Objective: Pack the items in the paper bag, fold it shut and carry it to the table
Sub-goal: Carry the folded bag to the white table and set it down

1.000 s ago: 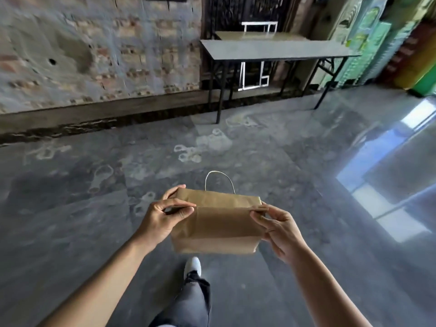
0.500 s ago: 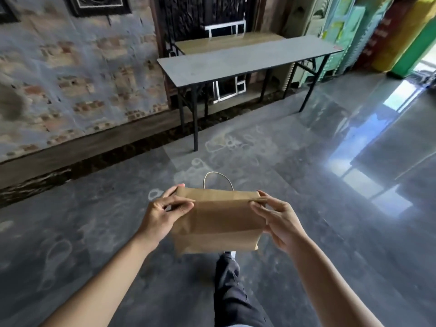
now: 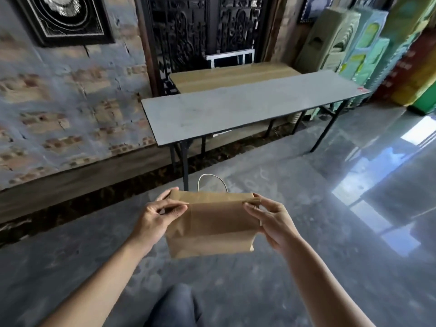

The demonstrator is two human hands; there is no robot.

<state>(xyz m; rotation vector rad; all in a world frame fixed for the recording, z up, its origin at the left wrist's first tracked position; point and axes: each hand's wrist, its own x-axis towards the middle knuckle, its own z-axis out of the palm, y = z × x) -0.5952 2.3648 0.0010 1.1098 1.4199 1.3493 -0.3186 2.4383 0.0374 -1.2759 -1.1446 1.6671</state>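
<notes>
Paper bag [image 3: 212, 223] between left hand [image 3: 157, 214] and right hand [image 3: 271, 220]

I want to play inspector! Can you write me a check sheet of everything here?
Surface: grey table, top bare, ahead of the person.
Job's things: paper bag, top folded over, held in the air, not yet on the table.
Clutter: nothing seen on the table.
Hands: left hand and right hand each pinch a top corner of the bag.
Cables: nothing seen.
Surroundings: brick wall, wooden table behind the grey one, shiny floor.
</notes>
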